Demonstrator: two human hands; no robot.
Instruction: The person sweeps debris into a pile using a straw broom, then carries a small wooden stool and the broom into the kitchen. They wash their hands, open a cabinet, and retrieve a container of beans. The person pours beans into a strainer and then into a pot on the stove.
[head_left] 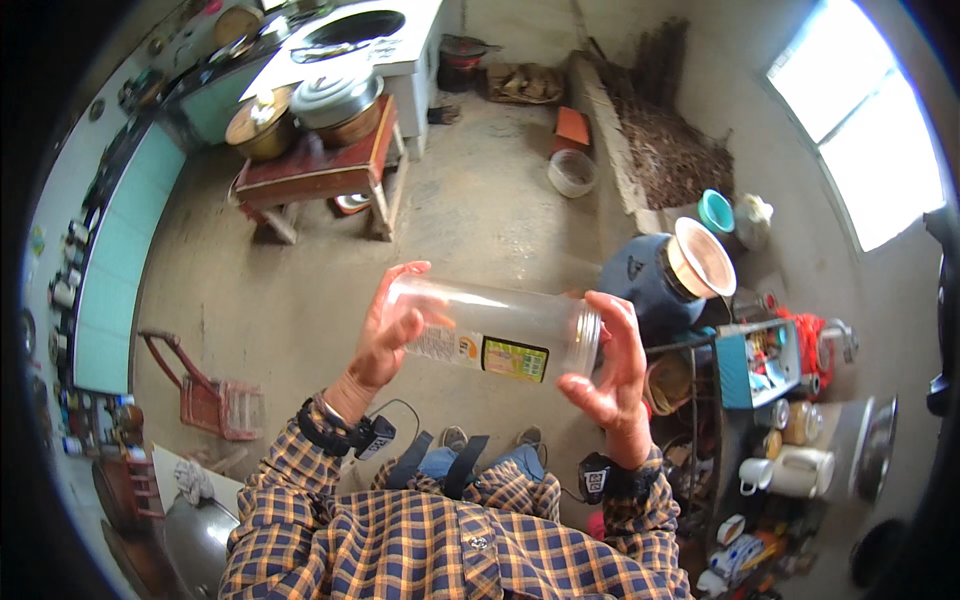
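A clear plastic jar with a printed label lies sideways in the air between my two hands, in front of my body. Its threaded mouth, with no lid on it, points to the right. My left hand is wrapped round the closed end, thumb on the near side. At the mouth end my right hand grips the rim, with fingers on the far side and the thumb below. Nothing can be made out inside the jar.
A red wooden table with lidded pots stands at the far left. To the right are a big dark blue jar with a basin on top and a cluttered shelf. A small wooden chair stands at left.
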